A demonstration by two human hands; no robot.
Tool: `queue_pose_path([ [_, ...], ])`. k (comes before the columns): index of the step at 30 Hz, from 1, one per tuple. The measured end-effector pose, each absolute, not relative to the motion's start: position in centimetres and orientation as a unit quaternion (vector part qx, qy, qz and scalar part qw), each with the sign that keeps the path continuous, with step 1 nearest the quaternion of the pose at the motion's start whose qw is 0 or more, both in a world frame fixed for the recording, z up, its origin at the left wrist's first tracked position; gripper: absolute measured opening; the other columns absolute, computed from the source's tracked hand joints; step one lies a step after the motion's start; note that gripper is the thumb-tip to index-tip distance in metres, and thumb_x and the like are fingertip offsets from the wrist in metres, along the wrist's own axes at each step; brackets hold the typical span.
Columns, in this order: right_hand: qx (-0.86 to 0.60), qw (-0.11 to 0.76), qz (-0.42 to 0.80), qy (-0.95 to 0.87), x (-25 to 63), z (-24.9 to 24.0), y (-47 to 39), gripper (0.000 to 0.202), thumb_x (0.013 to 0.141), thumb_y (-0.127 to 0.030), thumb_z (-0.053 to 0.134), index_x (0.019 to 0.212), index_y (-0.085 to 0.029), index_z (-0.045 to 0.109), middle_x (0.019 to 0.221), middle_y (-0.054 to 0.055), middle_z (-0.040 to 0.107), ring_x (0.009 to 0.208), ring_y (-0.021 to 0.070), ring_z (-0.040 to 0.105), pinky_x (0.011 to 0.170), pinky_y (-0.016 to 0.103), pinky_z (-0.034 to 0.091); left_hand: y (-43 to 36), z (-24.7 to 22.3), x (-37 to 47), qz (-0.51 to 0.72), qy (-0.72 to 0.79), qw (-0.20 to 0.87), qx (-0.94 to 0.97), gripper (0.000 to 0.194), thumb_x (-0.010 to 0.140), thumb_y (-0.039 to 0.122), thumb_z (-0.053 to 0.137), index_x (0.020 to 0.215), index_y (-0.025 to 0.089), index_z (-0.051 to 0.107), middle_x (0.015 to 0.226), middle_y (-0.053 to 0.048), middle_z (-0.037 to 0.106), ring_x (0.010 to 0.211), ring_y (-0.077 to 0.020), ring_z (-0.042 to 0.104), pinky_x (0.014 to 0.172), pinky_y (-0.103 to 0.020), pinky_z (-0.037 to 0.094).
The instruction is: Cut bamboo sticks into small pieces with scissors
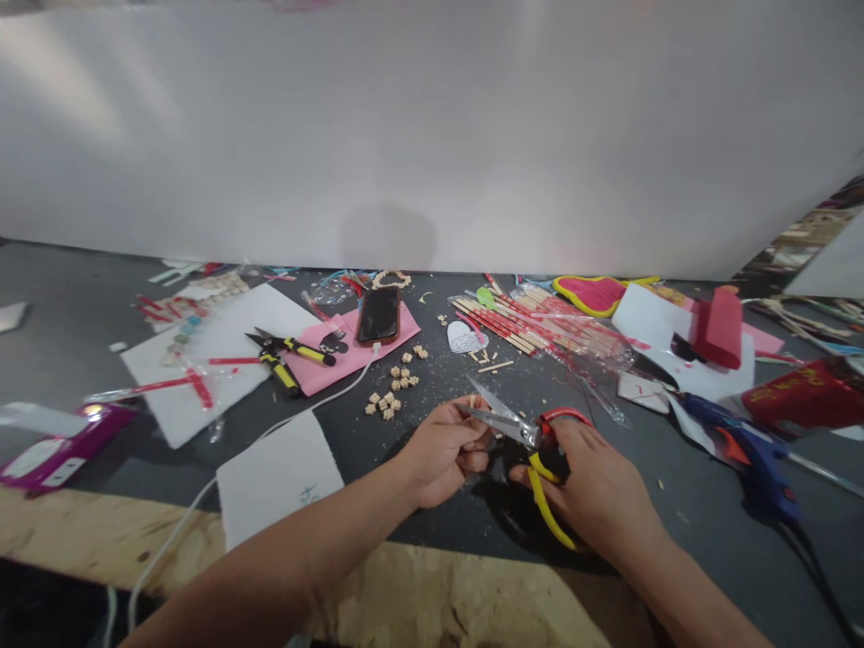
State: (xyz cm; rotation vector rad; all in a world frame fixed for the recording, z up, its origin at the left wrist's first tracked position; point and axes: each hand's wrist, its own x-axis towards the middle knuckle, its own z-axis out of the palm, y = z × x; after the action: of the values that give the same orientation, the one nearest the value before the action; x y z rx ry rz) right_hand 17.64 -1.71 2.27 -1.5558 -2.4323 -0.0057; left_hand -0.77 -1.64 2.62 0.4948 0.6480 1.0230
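My right hand [598, 481] grips a pair of scissors [530, 436] by their red, yellow and black handles. Their blades stand apart and point left, up to the fingers of my left hand [442, 450]. That hand is closed in a pinch beside the blades; what it holds is too small and too hidden to name. Small clusters of short wooden pieces [386, 405] lie just beyond my left hand. Past the scissors are a thin wooden stick [496, 366] and a white paper cutout with scribbled lines [465, 338].
Wrapped chopsticks [513, 324] lie at the back. A phone [379, 315] with a white cable rests on pink paper [310, 371], near yellow-black pliers [275, 360]. At the right are a blue glue gun [742, 450] and a red can [803, 396]. White paper [276, 472] lies front left.
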Motion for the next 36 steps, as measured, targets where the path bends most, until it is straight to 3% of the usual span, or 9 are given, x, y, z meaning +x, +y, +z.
queue_pose_path([
  [7, -0.527, 0.112, -0.036, -0.842, 17.7, 1.9, -1.7, 0.035, 0.072, -0.050, 0.051, 0.089, -0.019, 0.049, 0.079, 0.007, 0.062, 0.074, 0.0214, 0.059, 0.059, 0.030, 0.042, -1.6, 2.4, -0.8, 0.482, 0.286, 0.795, 0.234, 0.018, 0.066, 0.015, 0.065, 0.067, 0.014, 0.047, 0.053, 0.007, 0.029, 0.045, -0.0024, 0.020, 0.039, -0.014, 0.012],
  [14, -0.523, 0.100, -0.072, -0.844, 17.9, 2.3, -2.1, 0.029, 0.075, -0.045, 0.049, 0.087, -0.019, 0.050, 0.074, 0.006, 0.065, 0.066, 0.0202, 0.061, 0.054, 0.028, 0.040, -1.7, 2.1, -0.7, 0.494, 0.288, 0.790, 0.222, 0.024, 0.065, 0.018, 0.068, 0.065, 0.014, 0.044, 0.053, 0.007, 0.036, 0.042, -0.0011, 0.021, 0.039, -0.013, 0.014],
  [20, -0.548, 0.109, -0.011, -0.829, 18.6, 2.3, -1.5, 0.025, 0.077, -0.046, 0.046, 0.080, -0.021, 0.050, 0.056, 0.000, 0.060, 0.048, 0.0152, 0.057, 0.044, 0.024, 0.033, -1.4, 1.9, -0.9, 0.477, 0.332, 0.759, 0.293, 0.026, 0.070, 0.031, 0.064, 0.068, 0.014, 0.045, 0.064, 0.003, 0.049, 0.039, 0.0011, 0.021, 0.038, -0.014, 0.015],
  [25, -0.595, 0.160, 0.063, -0.785, 19.3, 3.0, -0.5, 0.035, 0.073, -0.057, 0.045, 0.074, -0.022, 0.050, 0.060, 0.001, 0.061, 0.050, 0.0149, 0.056, 0.046, 0.023, 0.036, -1.1, 1.4, -0.8, 0.433, 0.448, 0.674, 0.398, 0.024, 0.070, 0.034, 0.061, 0.077, 0.014, 0.051, 0.067, 0.002, 0.056, 0.037, 0.0004, 0.030, 0.037, -0.016, 0.017],
  [29, -0.623, 0.160, 0.111, -0.758, 19.4, 3.4, -0.3, 0.040, 0.070, -0.062, 0.044, 0.072, -0.023, 0.051, 0.060, 0.001, 0.061, 0.047, 0.0146, 0.053, 0.045, 0.024, 0.036, -1.0, 0.9, -0.7, 0.400, 0.470, 0.670, 0.411, 0.028, 0.069, 0.034, 0.060, 0.087, 0.014, 0.053, 0.072, 0.000, 0.059, 0.036, 0.0006, 0.027, 0.036, -0.017, 0.016],
  [36, -0.637, 0.171, 0.096, -0.746, 19.8, 3.4, -0.2, 0.037, 0.071, -0.059, 0.046, 0.076, -0.022, 0.052, 0.064, 0.003, 0.062, 0.050, 0.0148, 0.055, 0.044, 0.024, 0.036, -1.1, 1.2, -1.1, 0.414, 0.477, 0.646, 0.430, 0.026, 0.069, 0.035, 0.061, 0.085, 0.014, 0.056, 0.064, 0.004, 0.049, 0.039, -0.0005, 0.029, 0.038, -0.016, 0.021],
])
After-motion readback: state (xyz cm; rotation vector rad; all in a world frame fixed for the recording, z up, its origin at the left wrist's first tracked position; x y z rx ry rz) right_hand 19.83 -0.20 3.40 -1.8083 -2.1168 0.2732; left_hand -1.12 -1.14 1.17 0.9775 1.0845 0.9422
